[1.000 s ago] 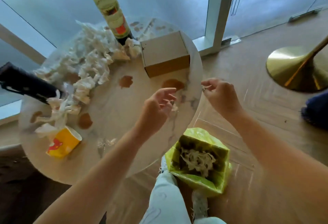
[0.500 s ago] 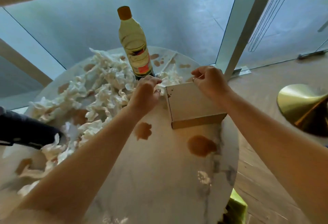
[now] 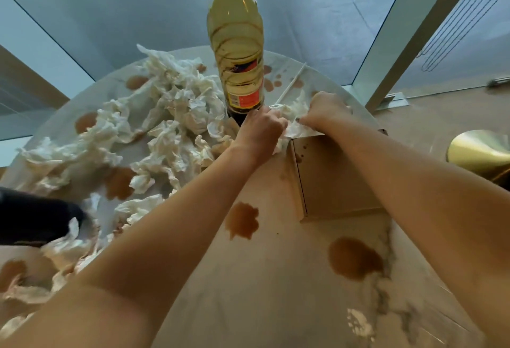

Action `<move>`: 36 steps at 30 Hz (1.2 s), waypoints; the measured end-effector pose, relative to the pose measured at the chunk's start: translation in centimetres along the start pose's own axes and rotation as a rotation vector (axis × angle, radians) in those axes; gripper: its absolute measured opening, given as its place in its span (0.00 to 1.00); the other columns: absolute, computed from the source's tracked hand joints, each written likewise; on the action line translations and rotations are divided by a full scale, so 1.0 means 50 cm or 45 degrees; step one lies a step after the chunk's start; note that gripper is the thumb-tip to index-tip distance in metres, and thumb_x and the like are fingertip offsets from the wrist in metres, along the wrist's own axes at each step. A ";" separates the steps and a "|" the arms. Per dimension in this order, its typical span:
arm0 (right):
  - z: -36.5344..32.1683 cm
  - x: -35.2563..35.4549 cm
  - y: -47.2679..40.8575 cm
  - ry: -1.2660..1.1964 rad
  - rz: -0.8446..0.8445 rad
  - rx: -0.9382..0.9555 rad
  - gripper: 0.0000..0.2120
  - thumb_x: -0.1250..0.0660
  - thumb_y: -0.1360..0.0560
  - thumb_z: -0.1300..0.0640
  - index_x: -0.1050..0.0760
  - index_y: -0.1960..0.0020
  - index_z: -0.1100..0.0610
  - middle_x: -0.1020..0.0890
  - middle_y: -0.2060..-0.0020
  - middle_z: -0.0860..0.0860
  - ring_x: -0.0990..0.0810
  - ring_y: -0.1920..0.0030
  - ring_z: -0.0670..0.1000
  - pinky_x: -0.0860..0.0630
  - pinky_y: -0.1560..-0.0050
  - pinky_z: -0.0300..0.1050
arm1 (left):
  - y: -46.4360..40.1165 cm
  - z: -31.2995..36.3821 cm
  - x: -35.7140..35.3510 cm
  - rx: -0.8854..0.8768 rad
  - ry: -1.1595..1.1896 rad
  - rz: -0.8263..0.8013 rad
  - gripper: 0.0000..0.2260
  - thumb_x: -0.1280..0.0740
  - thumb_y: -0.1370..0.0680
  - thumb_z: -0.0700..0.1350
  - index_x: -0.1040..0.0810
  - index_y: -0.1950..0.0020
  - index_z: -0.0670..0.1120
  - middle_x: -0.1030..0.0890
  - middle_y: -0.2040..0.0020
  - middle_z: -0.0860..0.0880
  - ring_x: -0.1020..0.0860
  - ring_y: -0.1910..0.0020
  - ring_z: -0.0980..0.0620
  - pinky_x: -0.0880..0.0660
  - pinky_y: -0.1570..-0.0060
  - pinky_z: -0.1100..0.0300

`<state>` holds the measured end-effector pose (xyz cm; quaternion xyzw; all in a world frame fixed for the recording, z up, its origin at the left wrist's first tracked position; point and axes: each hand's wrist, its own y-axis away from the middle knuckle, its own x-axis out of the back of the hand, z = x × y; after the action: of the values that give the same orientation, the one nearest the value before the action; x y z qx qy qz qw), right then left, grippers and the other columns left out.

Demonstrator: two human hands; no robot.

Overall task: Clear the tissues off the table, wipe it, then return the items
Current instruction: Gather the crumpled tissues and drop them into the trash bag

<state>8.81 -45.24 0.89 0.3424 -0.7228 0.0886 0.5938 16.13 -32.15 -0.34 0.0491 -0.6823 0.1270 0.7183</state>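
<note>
white tissues [image 3: 289,118] (crumpled, no clear axis) gripped by l hand [image 3: 260,127] & r hand [image 3: 321,111].

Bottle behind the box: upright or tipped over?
Upright. The bottle stands on its base on the table, cap at top, beside the left hand.

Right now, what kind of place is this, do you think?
Probably a home or apartment sitting area by big windows: a round marble table with a sauce bottle, floor-to-ceiling glass behind it, wood floor and a brass stand base.
</note>
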 end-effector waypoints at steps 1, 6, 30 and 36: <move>-0.004 -0.006 -0.006 -0.006 0.009 -0.024 0.13 0.32 0.28 0.53 0.26 0.48 0.60 0.22 0.47 0.58 0.25 0.45 0.59 0.30 0.44 0.52 | 0.000 -0.001 -0.002 -0.012 0.002 0.039 0.08 0.35 0.29 0.30 0.21 0.56 0.40 0.21 0.57 0.43 0.24 0.55 0.41 0.32 0.59 0.54; -0.002 0.007 -0.005 -0.150 0.122 0.024 0.08 0.35 0.27 0.59 0.21 0.52 0.61 0.19 0.53 0.58 0.22 0.55 0.55 0.30 0.58 0.44 | 0.016 -0.008 0.010 -0.093 0.059 0.226 0.12 0.28 0.42 0.24 0.22 0.68 0.40 0.23 0.70 0.45 0.25 0.70 0.44 0.27 0.72 0.57; 0.271 0.042 0.618 -0.652 0.377 0.322 0.06 0.30 0.29 0.58 0.19 0.55 0.61 0.18 0.61 0.52 0.22 0.61 0.49 0.29 0.61 0.36 | 0.425 0.398 0.170 0.288 0.704 0.596 0.04 0.29 0.29 0.40 0.18 0.55 0.42 0.23 0.58 0.51 0.26 0.62 0.57 0.32 0.60 0.76; 0.423 -0.083 0.788 -0.734 0.252 0.087 0.02 0.30 0.30 0.61 0.21 0.58 0.61 0.19 0.63 0.54 0.20 0.61 0.53 0.21 0.56 0.49 | 0.552 0.597 0.071 0.223 0.892 0.370 0.06 0.26 0.31 0.39 0.20 0.61 0.39 0.24 0.62 0.50 0.30 0.67 0.60 0.34 0.63 0.77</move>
<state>-31.44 -25.35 2.15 0.3011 -0.8878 0.0692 0.3410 -19.51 -12.44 2.27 -0.0331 -0.3822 0.2943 0.8753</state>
